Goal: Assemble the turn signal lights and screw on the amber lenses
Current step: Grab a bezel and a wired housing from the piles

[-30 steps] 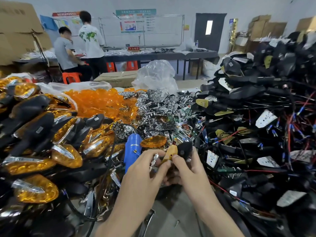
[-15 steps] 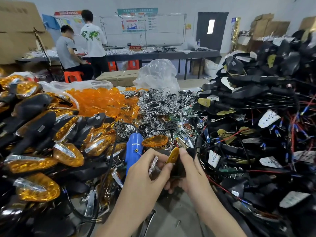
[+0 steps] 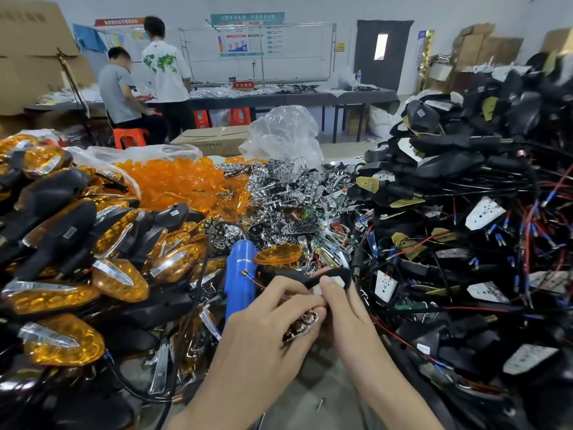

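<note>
1. two hands meet near the middle of the bench. our left hand (image 3: 266, 318) curls round a chrome reflector (image 3: 302, 324). our right hand (image 3: 347, 308) grips a black housing (image 3: 328, 274), with the thumb pressed beside the white led board inside it.
2. we judge this step to be fitting the insides into the housing, since no lens is on it yet.
3. next we would need to seat the reflector over the board. then we would take the loose amber lens (image 3: 277, 253), which lies just beyond the hands, and fasten it with the blue screwdriver (image 3: 240, 274) just left of it.
4. finished lights (image 3: 62, 243) are heaped on the left. spare lenses (image 3: 176, 178) and more reflectors (image 3: 288, 187) lie further off, and wired housings (image 3: 465, 212) are piled on the right.
5. the grey bench (image 3: 310, 401) shows only near us. far off, two people (image 3: 139, 85) work at a long table (image 3: 294, 97), with cardboard boxes (image 3: 483, 45) by the wall.
</note>
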Demonstrator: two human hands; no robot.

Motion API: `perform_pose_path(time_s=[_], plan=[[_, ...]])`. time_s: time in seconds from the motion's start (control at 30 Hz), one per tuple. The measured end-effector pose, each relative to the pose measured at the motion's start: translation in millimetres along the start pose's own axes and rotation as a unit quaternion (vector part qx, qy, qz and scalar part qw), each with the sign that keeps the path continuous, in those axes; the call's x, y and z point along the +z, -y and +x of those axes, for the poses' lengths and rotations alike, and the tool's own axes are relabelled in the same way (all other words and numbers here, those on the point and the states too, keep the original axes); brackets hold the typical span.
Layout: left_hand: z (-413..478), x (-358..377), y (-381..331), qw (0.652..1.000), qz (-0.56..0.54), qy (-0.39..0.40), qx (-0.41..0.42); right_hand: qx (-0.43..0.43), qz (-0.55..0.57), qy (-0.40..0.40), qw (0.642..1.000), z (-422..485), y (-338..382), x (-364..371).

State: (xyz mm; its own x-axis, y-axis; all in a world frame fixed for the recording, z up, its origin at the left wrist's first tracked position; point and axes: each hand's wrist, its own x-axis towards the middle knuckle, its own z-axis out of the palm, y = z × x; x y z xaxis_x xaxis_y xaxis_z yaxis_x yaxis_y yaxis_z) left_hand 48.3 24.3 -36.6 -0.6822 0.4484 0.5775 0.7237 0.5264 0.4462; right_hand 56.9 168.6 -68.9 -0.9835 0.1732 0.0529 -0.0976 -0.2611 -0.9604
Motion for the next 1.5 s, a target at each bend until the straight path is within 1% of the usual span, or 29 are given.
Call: perform_pose_path(time_s=[0.1,0.2,0.33,0.5,0.63,0.77,0.97,1.07,1.2,1.27,1.3,1.37,1.43,1.5], plan=[[0.4,0.5,2.3,0.999,-0.026,-0.018,-0.008,0.005,0.014,-0.004,1.000,0.2,3.1,3.6],[-0.5,-2.8,7.6,0.997,-0.055,-0.042,-0.042,-0.010,0.034,-0.009,0.999,0.6,5.1,4.1],[-4.7,-7.4,15.3,0.997,-0.050,-0.016,-0.064,-0.037,0.049,-0.035,0.998,2.8,8.2,0.5],[-8.2,-8.1,17.4,0.995,-0.013,0.048,-0.082,-0.044,0.054,-0.074,0.995,4.1,9.8,-2.5],[-7.7,-10.3,15.8,0.994,0.037,0.074,-0.075,-0.059,0.087,-0.072,0.992,4.6,10.4,-1.7],[-8.2,-23.7,20.1,0.990,0.082,0.086,-0.078,-0.048,0.125,-0.091,0.987,5.3,16.1,-4.0],[-13.1,-55.6,23.4,0.986,0.089,0.084,-0.114,-0.074,0.172,-0.135,0.973,6.8,24.0,-7.9],[-22.9,-65.1,20.7,0.981,0.132,0.106,-0.094,-0.083,0.180,-0.144,0.969,8.3,25.7,-10.3],[-32.6,-63.5,19.5,0.965,0.209,0.148,-0.054,-0.080,0.194,-0.163,0.964,9.0,26.5,-10.7],[-35.8,-57.9,18.7,0.958,0.253,0.132,-0.014,-0.078,0.200,-0.164,0.963,8.0,27.7,-9.9],[-37.2,-55.1,18.4,0.956,0.263,0.126,-0.009,-0.077,0.202,-0.163,0.963,7.3,28.6,-9.3],[-38.9,-52.8,17.8,0.959,0.259,0.114,-0.023,-0.077,0.206,-0.162,0.962,6.1,29.7,-8.9],[-37.5,-54.8,20.7,0.965,0.247,0.076,-0.035,-0.080,0.214,-0.159,0.961,6.1,30.7,-8.8],[-33.3,-59.4,25.3,0.963,0.262,0.053,-0.032,-0.078,0.215,-0.158,0.960,5.7,30.8,-8.7]])
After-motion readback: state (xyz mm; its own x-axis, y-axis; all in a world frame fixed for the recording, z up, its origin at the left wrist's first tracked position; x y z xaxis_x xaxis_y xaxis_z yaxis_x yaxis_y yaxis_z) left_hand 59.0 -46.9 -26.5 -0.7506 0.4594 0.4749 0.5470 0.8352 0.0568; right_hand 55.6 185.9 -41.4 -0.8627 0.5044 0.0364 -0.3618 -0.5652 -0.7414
